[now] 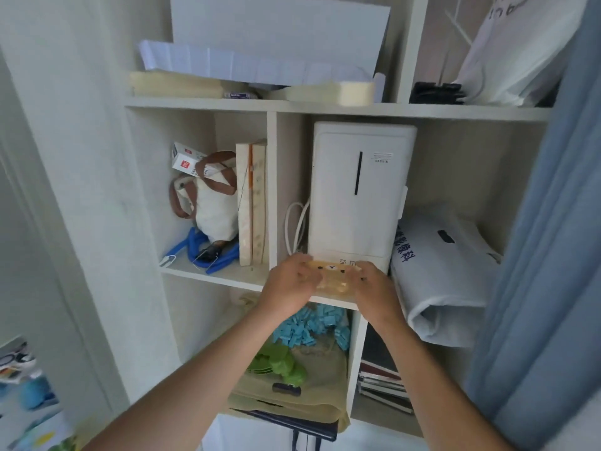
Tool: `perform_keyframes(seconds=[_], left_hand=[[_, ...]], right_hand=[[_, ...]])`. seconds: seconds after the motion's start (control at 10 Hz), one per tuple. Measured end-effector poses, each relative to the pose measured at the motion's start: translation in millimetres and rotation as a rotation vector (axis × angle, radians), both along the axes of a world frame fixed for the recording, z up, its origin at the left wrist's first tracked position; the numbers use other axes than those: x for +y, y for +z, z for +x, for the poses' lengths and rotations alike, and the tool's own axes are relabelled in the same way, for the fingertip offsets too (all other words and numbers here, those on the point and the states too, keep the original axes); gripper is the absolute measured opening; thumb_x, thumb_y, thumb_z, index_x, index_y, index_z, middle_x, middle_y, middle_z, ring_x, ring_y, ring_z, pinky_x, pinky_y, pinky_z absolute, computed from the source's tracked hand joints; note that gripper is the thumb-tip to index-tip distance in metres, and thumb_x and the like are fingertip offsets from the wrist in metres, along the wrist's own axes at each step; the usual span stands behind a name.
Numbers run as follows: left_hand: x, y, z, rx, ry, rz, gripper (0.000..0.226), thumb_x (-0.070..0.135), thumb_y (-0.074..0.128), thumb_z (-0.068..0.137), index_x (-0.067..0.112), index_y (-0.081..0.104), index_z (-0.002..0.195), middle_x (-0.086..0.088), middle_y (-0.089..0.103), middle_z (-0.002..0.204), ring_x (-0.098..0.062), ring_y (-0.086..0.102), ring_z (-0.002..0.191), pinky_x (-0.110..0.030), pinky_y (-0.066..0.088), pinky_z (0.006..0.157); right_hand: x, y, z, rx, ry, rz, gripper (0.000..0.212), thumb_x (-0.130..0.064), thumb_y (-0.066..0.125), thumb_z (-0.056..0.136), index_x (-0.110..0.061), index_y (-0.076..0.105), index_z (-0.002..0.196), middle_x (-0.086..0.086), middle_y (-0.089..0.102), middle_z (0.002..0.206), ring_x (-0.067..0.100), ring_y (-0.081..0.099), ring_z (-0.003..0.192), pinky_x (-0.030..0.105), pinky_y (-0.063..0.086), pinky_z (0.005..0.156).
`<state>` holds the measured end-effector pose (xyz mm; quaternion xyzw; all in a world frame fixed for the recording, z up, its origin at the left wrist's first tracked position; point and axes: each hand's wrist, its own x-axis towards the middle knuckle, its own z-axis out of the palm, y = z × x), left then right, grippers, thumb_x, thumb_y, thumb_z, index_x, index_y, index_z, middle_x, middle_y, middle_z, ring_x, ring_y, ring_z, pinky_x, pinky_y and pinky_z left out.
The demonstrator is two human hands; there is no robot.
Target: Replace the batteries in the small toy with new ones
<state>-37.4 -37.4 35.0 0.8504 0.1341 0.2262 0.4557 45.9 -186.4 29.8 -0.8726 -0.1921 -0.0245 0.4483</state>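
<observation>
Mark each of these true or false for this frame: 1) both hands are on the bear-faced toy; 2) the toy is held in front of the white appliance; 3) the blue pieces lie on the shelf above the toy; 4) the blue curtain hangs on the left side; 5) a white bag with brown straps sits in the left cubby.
1) True: the left hand and right hand both grip the toy.
2) True: it is held in front of the base of the white appliance.
3) False: the blue pieces lie in the cubby below the toy.
4) False: the curtain hangs on the right.
5) True: the bag sits there beside upright books.
</observation>
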Motion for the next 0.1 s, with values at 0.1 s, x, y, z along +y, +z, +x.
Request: perform_keyframes(seconds=[0.1], left_hand=[[13.3,16.2,-20.2,0.079,-0.025,0.046,0.041,0.039,0.06,0.101,0.019,0.062,0.136,0.002,0.067,0.13,-0.012,0.06,0.113,-0.027,0.047,0.089]], right_hand=[[-2.5,17.5,-11.0,0.056,0.013,0.015,0.05,-0.045,0.045,0.1,-0.017,0.052,0.141,0.008,0.06,0.138,0.028,0.058,0.124,0.042,0.047,0.103]])
